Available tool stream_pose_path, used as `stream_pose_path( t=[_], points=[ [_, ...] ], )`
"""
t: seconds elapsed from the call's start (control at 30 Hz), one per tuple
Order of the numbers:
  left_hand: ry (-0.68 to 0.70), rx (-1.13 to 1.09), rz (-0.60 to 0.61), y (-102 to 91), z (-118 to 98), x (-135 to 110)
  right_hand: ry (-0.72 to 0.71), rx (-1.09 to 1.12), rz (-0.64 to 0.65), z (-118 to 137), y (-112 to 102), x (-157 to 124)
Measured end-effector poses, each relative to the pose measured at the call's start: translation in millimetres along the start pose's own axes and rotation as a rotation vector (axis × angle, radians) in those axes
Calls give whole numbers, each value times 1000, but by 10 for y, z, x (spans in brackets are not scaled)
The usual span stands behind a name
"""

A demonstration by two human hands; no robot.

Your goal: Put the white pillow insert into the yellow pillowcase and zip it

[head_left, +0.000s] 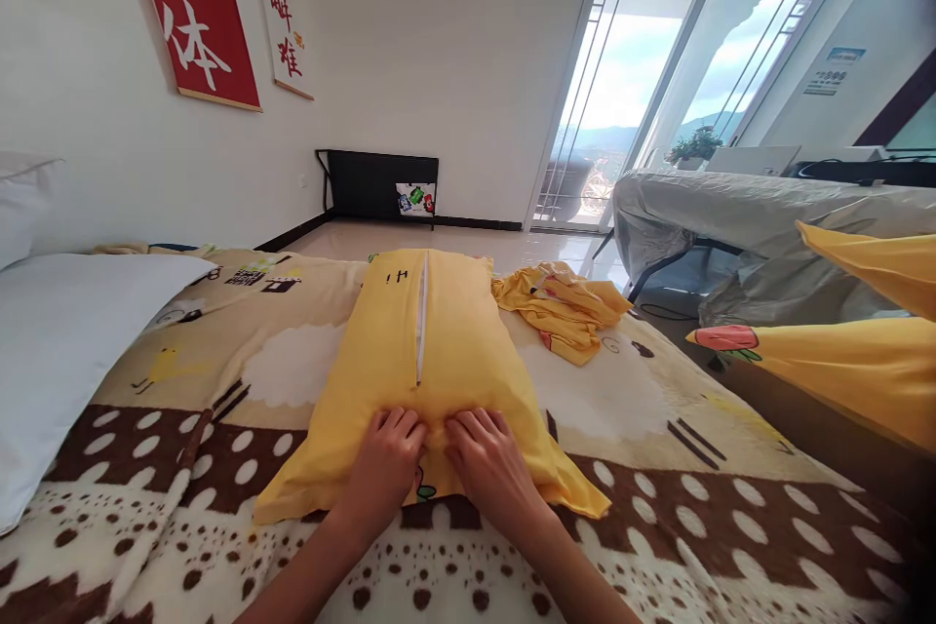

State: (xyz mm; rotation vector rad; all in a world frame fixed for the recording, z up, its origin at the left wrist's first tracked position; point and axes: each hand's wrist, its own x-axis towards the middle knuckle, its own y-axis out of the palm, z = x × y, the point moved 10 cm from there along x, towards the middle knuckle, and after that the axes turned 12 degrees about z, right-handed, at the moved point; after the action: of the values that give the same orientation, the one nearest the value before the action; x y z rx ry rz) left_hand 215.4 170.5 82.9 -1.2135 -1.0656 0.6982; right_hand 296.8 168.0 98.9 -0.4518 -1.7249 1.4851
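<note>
A pillow in a yellow pillowcase (446, 351) lies lengthwise on the bed in front of me. A zip opening (421, 322) runs down its middle, with white filling showing through the gap. My left hand (386, 463) and my right hand (491, 463) rest side by side on the near end of the pillowcase. Both have their fingers curled and pinch the yellow fabric at the lower end of the zip.
A patterned blanket (658, 497) covers the bed. A crumpled yellow cloth (563, 307) lies beyond the pillow at right. A white pillow (58, 341) sits at left. Another yellow pillow (863, 361) pokes in from the right. A covered table (760, 214) stands by the glass doors.
</note>
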Motion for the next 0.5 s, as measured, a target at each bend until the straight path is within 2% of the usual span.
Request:
stream_pose_path(
  t=[0.13, 0.3, 0.37, 0.5],
  points=[
    [-2, -88, 55, 19, 39, 15, -5, 17, 38, -29, 141, 13],
    [1, -351, 102, -76, 43, -11, -23, 165, 130, -130, 215, 26],
    [31, -343, 128, -50, -5, -17, -30, 185, 162, -134, 186, 18],
    [78, -161, 136, 65, -91, 3, -34, 171, 176, -72, 77, 0]
  ],
)
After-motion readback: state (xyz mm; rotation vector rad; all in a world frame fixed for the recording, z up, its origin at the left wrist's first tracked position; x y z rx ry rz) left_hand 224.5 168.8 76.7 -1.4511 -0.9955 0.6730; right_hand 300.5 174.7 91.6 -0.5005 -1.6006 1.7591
